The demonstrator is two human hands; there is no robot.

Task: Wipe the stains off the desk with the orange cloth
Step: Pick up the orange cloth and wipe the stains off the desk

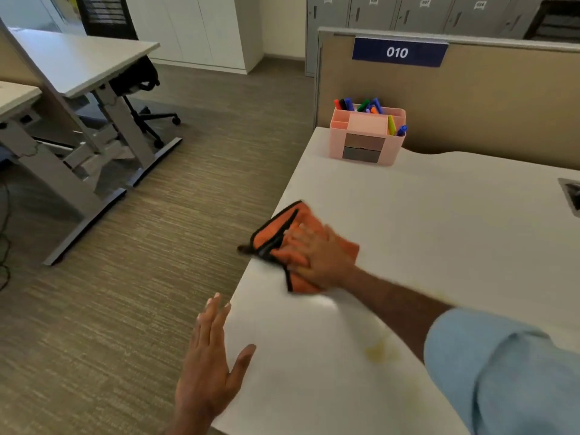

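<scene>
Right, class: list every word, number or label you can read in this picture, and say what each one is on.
"010": white digits on the blue sign at the top of the desk partition.
Locker tags on the grey lockers behind: small white labels, too small and blurred to read.
Pens in the pink organiser: no print can be made out.
Nothing else carries text.
</scene>
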